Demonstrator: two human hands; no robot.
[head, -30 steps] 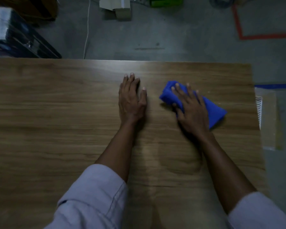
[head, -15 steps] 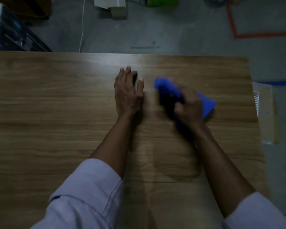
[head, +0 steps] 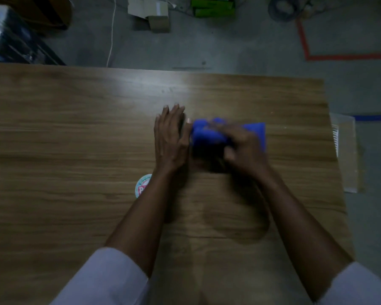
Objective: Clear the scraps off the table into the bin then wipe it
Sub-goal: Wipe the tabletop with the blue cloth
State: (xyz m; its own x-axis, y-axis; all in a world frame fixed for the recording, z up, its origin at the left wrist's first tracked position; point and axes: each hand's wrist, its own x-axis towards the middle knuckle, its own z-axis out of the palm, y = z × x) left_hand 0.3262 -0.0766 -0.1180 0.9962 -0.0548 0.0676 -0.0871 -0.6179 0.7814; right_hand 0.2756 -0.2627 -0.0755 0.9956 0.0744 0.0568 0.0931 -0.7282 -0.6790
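Both forearms reach forward from rolled-up pale sleeves, converging toward the middle. The left hand [head: 171, 140] lies flat, palm down, fingers straight and held together, pointing away from the body, thumb tucked along its right edge. The right hand [head: 242, 148] sits just beside it, blurred, palm down with fingers curled and spread toward the left. The two hands nearly touch at the left thumb.
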